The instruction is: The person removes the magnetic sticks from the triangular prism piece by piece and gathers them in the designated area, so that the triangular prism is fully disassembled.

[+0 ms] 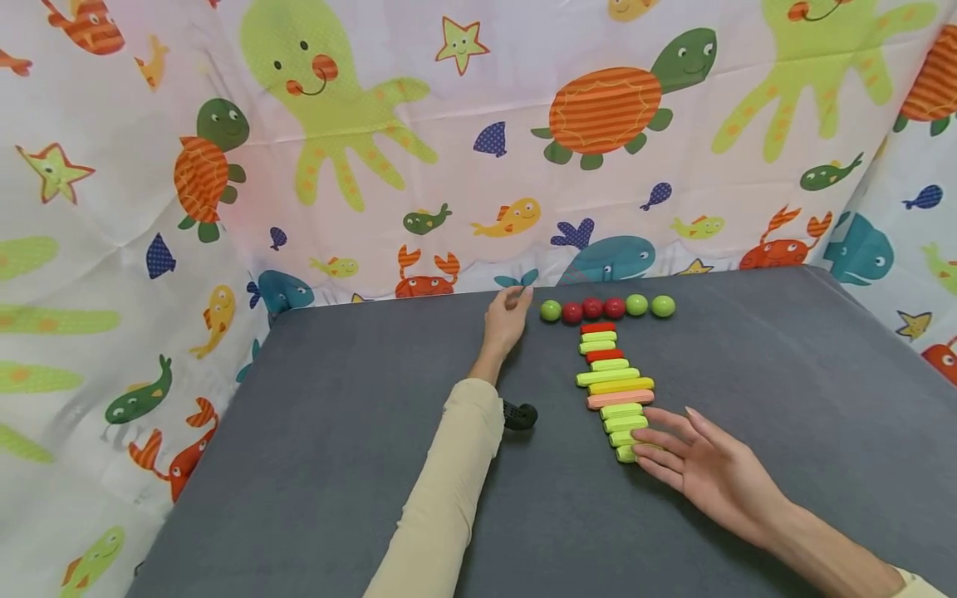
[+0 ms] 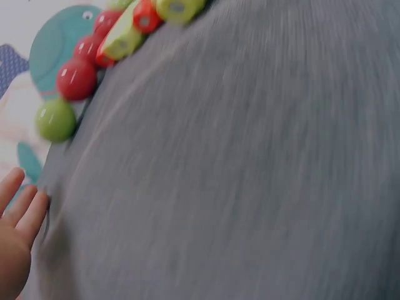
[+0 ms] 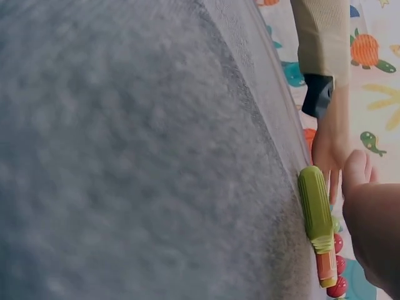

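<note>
The right hand [image 1: 699, 465], fingers straight and relaxed, touches the lowest yellow-green sticks of the stick column [image 1: 616, 390] in the lower centre of the head view; a small sideways push can make these round sticks roll out of line. The left hand [image 1: 506, 320], loosely curled and holding nothing, rests just left of the ball row [image 1: 607, 308], which could scatter if bumped.

I see two bare hands; the left hand [image 1: 505, 320] carries no ring or glove; its arm wears a long beige sleeve [image 1: 449, 490] with a soft, plain weave; a small black device [image 1: 519, 414] sits at that wrist; the right hand [image 1: 699, 465] is bare too, its forearm uncovered, with a pale cuff [image 1: 918, 584] at the frame's edge.
</note>
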